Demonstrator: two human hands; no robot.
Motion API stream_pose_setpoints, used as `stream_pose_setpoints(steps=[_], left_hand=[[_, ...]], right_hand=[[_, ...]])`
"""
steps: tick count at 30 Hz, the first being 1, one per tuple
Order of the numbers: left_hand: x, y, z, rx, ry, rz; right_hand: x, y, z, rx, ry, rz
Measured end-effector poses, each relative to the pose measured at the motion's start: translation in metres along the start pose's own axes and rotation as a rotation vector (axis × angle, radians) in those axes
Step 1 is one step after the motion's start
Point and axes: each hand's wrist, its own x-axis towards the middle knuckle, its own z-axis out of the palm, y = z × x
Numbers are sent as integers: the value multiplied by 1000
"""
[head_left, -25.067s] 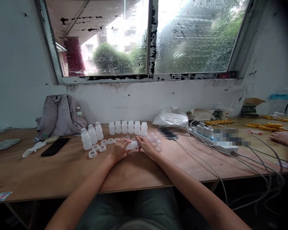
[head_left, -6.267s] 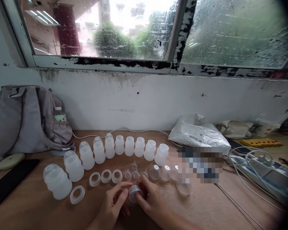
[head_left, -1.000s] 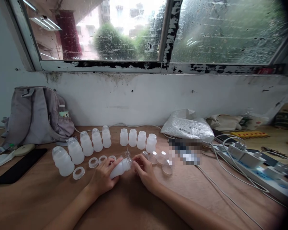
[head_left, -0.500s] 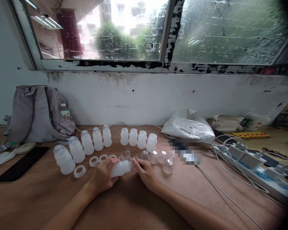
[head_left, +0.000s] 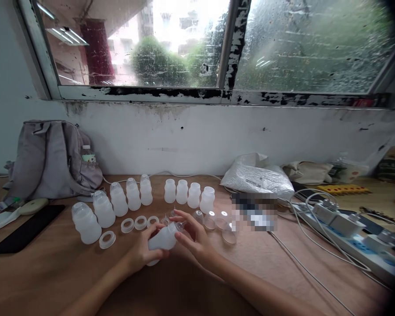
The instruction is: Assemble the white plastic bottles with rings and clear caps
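Observation:
My left hand (head_left: pixel 143 250) is wrapped round the body of a translucent white baby bottle (head_left: pixel 163 239), which is tilted with its top to the right. A clear teat (head_left: pixel 180 225) shows at that top end. My right hand (head_left: pixel 197 239) has its thumb and fingers curled around the teat end. Behind my hands lie several loose clear teats (head_left: pixel 165 220), partly hidden by my fingers. Several white collar rings (head_left: pixel 127 225) lie to the left, one ring (head_left: pixel 107 239) nearer me. Clear domed caps (head_left: pixel 210 220) lie to the right.
Capped bottles (head_left: pixel 87 224) stand in a curved row at left; open bottles (head_left: pixel 182 192) stand at the back middle. A grey backpack (head_left: pixel 49 158) and black phone-like slab (head_left: pixel 28 229) are at left. At right are a silver bag (head_left: pixel 258 177), cables and a power strip (head_left: pixel 352 239).
The bottle has been raised and tilted so its top points more upward. My right hand has come over its teat end, fingers spread around it. The view has shifted slightly.

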Motion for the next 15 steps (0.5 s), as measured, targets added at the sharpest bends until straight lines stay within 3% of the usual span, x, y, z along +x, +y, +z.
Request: stream_pose_setpoints(steps=[4, 10, 15], left_hand=[[0, -2, -1, -354, -37, -48], [-9, -13, 7, -776, -168, -286], [-12, -9, 12, -855, -230, -283]], right_hand=[[9, -11, -2, 168, -85, 105], [17, -31, -7, 320, -220, 254], [14, -38, -1, 273, -179, 238]])
